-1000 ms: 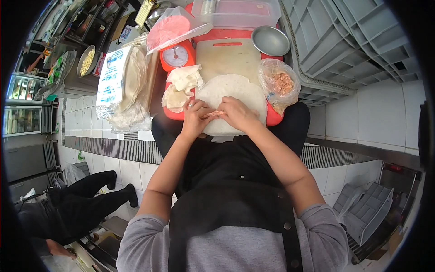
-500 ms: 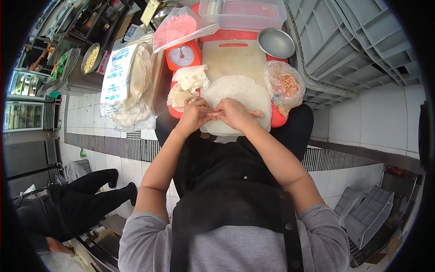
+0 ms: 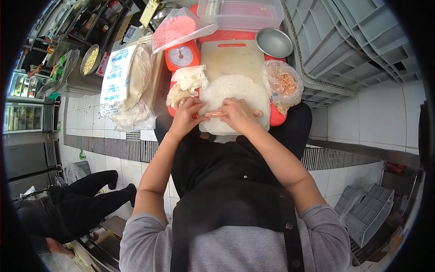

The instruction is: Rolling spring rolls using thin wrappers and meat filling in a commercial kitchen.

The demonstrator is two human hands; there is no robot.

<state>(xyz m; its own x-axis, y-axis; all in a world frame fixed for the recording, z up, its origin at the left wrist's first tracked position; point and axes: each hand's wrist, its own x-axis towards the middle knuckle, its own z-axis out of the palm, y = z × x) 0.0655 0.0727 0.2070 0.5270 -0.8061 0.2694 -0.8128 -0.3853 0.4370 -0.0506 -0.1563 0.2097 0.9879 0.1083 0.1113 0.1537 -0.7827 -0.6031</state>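
Note:
A pale, thin round wrapper sheet [image 3: 235, 88] lies on the white cutting board [image 3: 233, 59]. Across its near part runs a strip of pinkish minced meat [image 3: 215, 113]. My left hand [image 3: 185, 115], with a ring on one finger, is at the strip's left end, thumb and fingers apart. My right hand [image 3: 238, 115] bends its fingers down over the strip and hides its middle. Right of that hand the strip's other end shows. A clear bag of minced meat [image 3: 286, 84] sits at the board's right edge. Crumpled wrapper pieces [image 3: 189, 79] lie at its left.
Behind stand an orange dial scale [image 3: 182, 55] with a bag of pink material [image 3: 174, 32], a metal bowl [image 3: 274, 43] and a clear plastic box [image 3: 244, 16]. Stacked wrapper sheets [image 3: 140, 72] in plastic are at left; grey crates [image 3: 326, 41] at right. Another person's black-clad legs [image 3: 97, 190] show lower left.
My left hand has moved left, off the middle of the meat strip to its end, and its fingers have spread. More of the strip shows between my hands. The right hand stays over it.

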